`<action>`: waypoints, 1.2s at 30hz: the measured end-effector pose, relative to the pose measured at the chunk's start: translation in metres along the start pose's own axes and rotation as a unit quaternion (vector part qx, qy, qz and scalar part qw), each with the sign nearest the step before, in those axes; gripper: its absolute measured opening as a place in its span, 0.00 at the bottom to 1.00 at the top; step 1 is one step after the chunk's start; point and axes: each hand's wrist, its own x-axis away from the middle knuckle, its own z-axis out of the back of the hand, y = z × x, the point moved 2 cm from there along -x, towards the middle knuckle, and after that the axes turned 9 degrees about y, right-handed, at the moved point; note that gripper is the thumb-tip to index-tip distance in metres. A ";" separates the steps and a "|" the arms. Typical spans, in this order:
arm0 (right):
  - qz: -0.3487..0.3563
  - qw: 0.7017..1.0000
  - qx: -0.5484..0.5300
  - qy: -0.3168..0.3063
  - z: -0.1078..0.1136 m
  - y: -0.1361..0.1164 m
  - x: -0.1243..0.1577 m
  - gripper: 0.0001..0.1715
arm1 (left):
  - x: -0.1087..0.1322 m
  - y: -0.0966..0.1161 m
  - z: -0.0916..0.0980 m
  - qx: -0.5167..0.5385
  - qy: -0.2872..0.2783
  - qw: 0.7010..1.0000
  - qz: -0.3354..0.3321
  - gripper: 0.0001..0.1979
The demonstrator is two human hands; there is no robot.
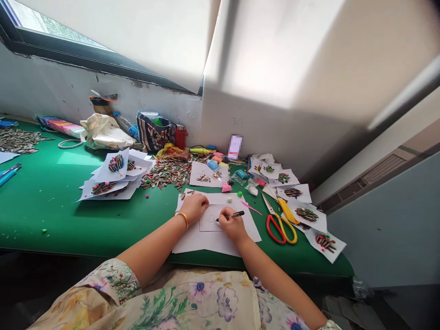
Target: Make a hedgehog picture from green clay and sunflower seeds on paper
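Note:
My right hand [233, 225] is closed around a black pen [237, 214], its tip touching a small white sheet [209, 226] that bears a few thin drawn lines. My left hand [195, 207] lies on the upper left of that sheet, holding nothing, its fingers slightly bent and partly hidden. Beneath both hands are larger white papers [185, 244]. A few sunflower seeds [187, 194] lie by my left hand. Green clay bits [239, 194] and a pink modelling tool [251, 208] are just beyond my right hand.
Red-and-yellow scissors [280, 224] lie at right, beside a yellow-handled cutter [288, 211] and a row of seed-decorated cards [305, 214]. More cards [109, 176] are stacked at left. Behind are a seed heap [168, 173], clay packets [241, 174], a red bottle [180, 136] and bags [106, 133].

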 end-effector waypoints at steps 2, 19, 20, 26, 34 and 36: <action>-0.004 1.000 -0.007 0.004 0.001 -0.001 -0.001 0.09 | 0.000 0.000 0.000 0.001 0.000 1.000 0.001 0.07; 0.008 0.999 0.002 -0.042 -0.001 -0.004 -0.001 0.10 | 0.000 0.000 -0.001 -0.002 -0.006 1.000 0.005 0.08; 0.008 0.999 0.004 -0.042 -0.001 -0.005 -0.001 0.10 | 0.000 0.000 0.000 -0.002 -0.007 1.000 0.006 0.08; 0.008 0.999 0.016 -0.039 0.000 -0.007 -0.002 0.10 | 0.000 0.001 0.000 -0.003 -0.010 1.000 0.012 0.08; 0.008 0.999 0.033 -0.020 0.004 -0.010 -0.007 0.10 | 0.001 0.003 0.002 -0.006 -0.014 1.000 0.013 0.08; 0.005 0.999 0.036 -0.014 0.006 -0.009 -0.008 0.10 | 0.001 0.004 0.002 -0.008 -0.015 1.000 0.015 0.08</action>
